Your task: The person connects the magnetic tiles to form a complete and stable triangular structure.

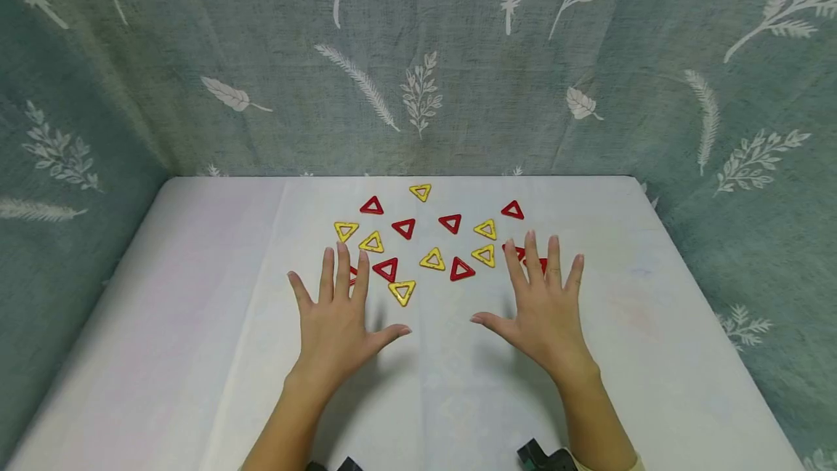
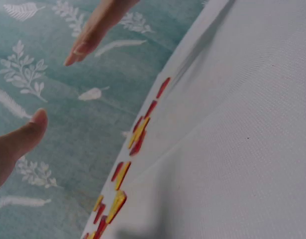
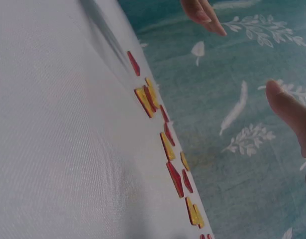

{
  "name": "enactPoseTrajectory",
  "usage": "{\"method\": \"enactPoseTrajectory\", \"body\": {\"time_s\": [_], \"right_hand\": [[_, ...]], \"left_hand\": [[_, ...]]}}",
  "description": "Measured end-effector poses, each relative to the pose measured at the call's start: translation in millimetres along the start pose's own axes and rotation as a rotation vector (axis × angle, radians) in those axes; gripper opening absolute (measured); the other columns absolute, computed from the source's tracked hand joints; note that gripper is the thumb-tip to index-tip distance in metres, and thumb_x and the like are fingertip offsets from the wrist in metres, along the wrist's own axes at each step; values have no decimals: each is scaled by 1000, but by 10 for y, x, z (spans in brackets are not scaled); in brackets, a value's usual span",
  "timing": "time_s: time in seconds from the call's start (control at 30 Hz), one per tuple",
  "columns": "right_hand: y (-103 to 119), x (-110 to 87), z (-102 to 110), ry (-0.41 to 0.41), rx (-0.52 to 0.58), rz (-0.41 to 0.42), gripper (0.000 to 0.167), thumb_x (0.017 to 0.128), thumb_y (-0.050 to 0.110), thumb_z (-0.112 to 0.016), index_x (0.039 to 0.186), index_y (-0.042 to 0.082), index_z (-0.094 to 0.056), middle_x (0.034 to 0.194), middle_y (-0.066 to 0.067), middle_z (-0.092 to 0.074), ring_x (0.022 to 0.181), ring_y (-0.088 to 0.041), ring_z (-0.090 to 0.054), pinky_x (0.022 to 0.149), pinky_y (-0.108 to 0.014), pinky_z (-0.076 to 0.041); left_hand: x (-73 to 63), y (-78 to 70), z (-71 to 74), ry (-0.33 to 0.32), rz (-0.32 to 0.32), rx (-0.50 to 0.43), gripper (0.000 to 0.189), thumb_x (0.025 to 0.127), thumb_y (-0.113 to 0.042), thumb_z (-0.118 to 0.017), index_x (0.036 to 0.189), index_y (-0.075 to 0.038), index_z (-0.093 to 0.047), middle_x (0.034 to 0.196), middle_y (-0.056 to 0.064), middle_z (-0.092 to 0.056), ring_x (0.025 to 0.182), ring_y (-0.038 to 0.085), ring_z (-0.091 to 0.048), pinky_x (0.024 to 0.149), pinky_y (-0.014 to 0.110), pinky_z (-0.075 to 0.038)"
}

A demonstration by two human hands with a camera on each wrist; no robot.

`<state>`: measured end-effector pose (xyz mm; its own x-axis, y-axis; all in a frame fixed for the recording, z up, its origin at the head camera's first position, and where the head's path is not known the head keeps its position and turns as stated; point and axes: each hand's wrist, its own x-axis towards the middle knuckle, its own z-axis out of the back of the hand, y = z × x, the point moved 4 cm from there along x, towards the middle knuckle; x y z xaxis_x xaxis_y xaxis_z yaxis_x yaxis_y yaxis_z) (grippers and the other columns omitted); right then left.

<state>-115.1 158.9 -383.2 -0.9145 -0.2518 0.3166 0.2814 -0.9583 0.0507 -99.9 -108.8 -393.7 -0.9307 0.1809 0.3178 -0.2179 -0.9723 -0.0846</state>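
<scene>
Red and yellow hollow triangles lie scattered over the far middle of a white-covered table (image 1: 445, 376). My left hand (image 1: 336, 325) hovers palm down with fingers spread, its fingertips overlapping a red triangle at the left of the group. Nearest its thumb is a yellow triangle (image 1: 402, 292). On the other side, my right hand (image 1: 543, 311) is also spread and holds nothing; its fingers partly hide two red triangles (image 1: 543, 264). Between the hands lie a red triangle (image 1: 462, 270) and another yellow triangle (image 1: 432, 259). Both wrist views show a thumb (image 2: 36, 124) raised above the table.
A green cloth (image 1: 418, 93) with white leaf prints hangs behind the table and along both sides. Dark wrist camera mounts (image 1: 546, 456) show at the bottom edge. The table's far edge runs just behind the farthest yellow triangle (image 1: 421, 192).
</scene>
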Motion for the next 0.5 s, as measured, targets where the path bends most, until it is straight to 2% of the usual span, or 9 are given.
{"method": "enactPoseTrajectory", "body": {"time_s": [0.13, 0.2, 0.4, 0.5], "right_hand": [[4, -1, 7, -9, -1, -1, 110, 70, 90, -27, 151, 15, -23, 156, -18, -16, 143, -44, -1, 107, -65, 8], [4, -3, 11, -12, -2, -3, 110, 70, 90, -27, 151, 15, -24, 156, -18, -16, 143, -44, -1, 107, -64, 8], [18, -3, 12, 2, -4, -14, 111, 67, 79, -56, 151, 15, -22, 156, -19, -17, 142, -46, -5, 107, -65, 8], [31, -1, 5, 17, 2, -23, 110, 67, 75, -61, 151, 15, -23, 155, -20, -17, 142, -47, -6, 107, -65, 8]], "left_hand": [[-9, -10, -7, -5, -7, -6, 118, 63, -80, -59, 151, -10, -22, 157, 19, -11, 145, 36, -8, 101, 74, 1], [-12, -20, -13, -8, -12, -10, 118, 64, -80, -59, 151, -10, -21, 157, 19, -10, 144, 36, -9, 100, 74, 1], [-22, -25, -12, -8, -14, 3, 118, 64, -81, -58, 151, -10, -21, 157, 19, -10, 144, 37, -11, 101, 74, 1], [-23, -21, -5, -20, -15, -1, 118, 64, -80, -59, 150, -9, -23, 157, 18, -10, 144, 36, -9, 101, 74, 1]]}}
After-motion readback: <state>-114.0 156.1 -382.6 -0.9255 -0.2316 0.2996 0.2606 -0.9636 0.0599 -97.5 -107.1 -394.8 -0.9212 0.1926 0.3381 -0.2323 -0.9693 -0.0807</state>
